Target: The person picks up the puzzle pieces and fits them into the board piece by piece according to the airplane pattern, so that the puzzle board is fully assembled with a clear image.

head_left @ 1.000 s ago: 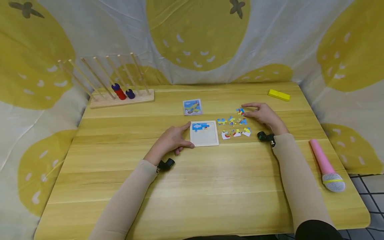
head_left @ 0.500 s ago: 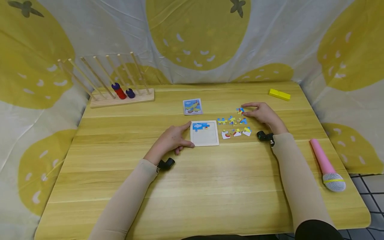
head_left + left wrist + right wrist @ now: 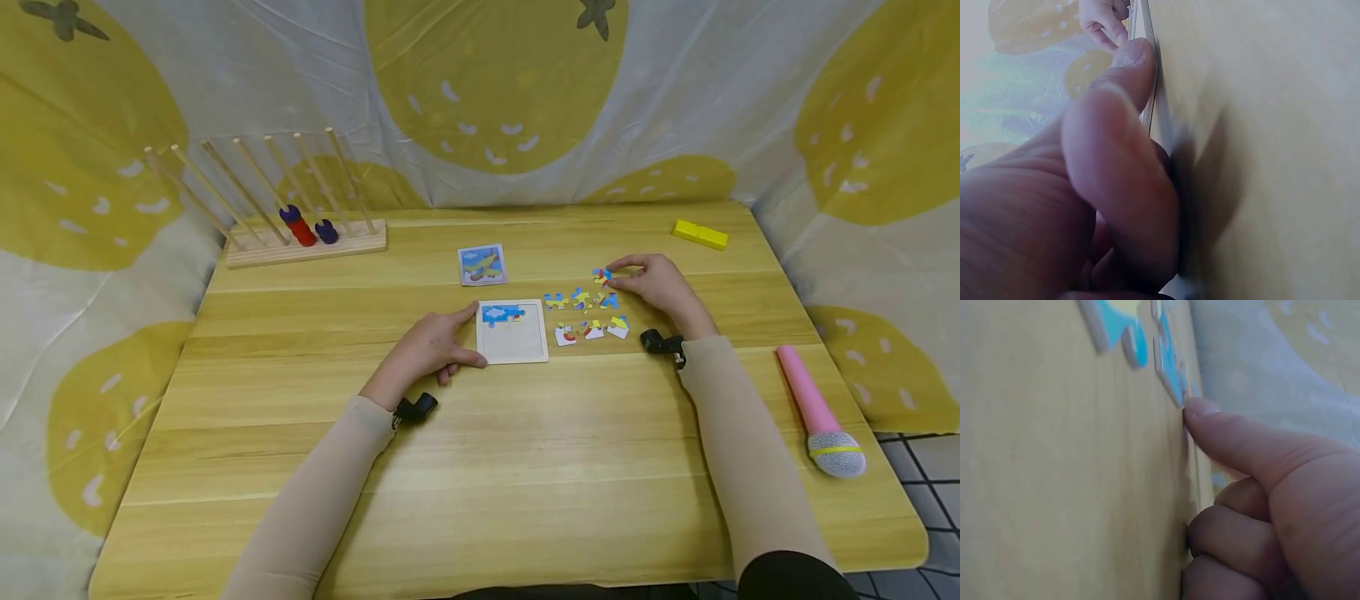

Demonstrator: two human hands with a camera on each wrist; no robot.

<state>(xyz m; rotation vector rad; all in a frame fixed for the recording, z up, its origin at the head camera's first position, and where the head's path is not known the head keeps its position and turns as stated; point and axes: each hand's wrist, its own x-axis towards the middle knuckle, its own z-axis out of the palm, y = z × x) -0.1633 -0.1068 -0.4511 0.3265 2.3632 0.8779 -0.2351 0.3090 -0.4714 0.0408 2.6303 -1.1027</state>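
My left hand rests at the left side of a square white puzzle tray, its straight index finger and thumb touching the two left corners. Joined blue pieces fill the tray's upper left. In the left wrist view, the thumb lies against the tray's edge. My right hand pinches a blue, yellow and red puzzle piece at its right side; the piece lies flat on the table. The right wrist view shows the right thumb at a piece's edge. Loose puzzle pieces sit in rows right of the tray.
A picture card of an airplane lies behind the tray. At the back left stands a wooden peg rack with red and blue rings. A yellow block is at the back right. A pink toy microphone lies near the right edge.
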